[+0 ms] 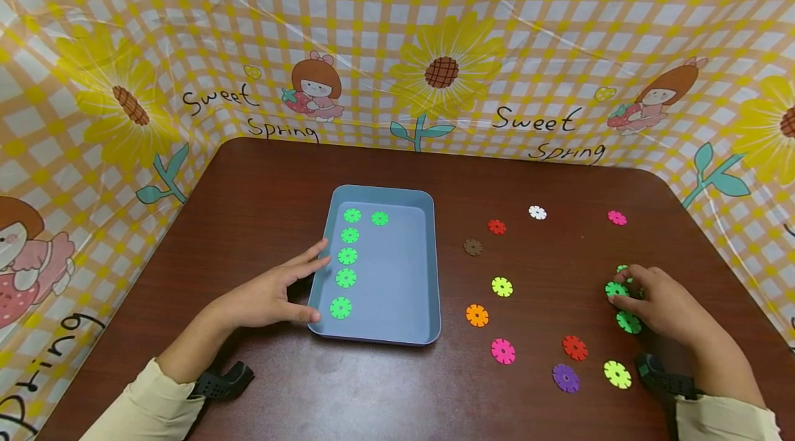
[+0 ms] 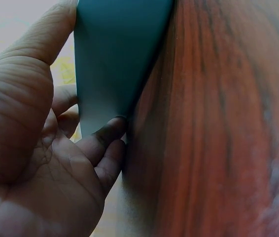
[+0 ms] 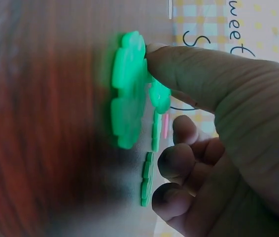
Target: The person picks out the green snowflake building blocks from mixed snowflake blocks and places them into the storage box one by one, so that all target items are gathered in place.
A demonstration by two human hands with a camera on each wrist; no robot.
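Observation:
My right hand [image 1: 667, 303] is over the green notched discs at the right of the table. Its thumb and index finger pinch one green disc [image 1: 617, 291], which shows tilted beside the thumb in the right wrist view. Another green disc [image 1: 629, 321] lies just nearer to me, and one more [image 1: 623, 272] shows partly behind the fingers. My left hand [image 1: 267, 296], fingers spread, rests at the left side of the blue-grey tray [image 1: 406, 275]. In the left wrist view its fingertips touch the tray's outer wall [image 2: 112, 64]. Several green discs [image 1: 347, 256] lie in the tray, mostly in a column along its left.
Between tray and right hand lie loose discs: brown [image 1: 473, 247], orange [image 1: 477, 315], yellow [image 1: 502, 286], pink [image 1: 503, 351], purple [image 1: 566, 378] and red [image 1: 575, 348]. Farther back are white [image 1: 537, 212] and pink [image 1: 617, 218] ones. A checked, flowered cloth [image 1: 373, 27] hangs behind the table.

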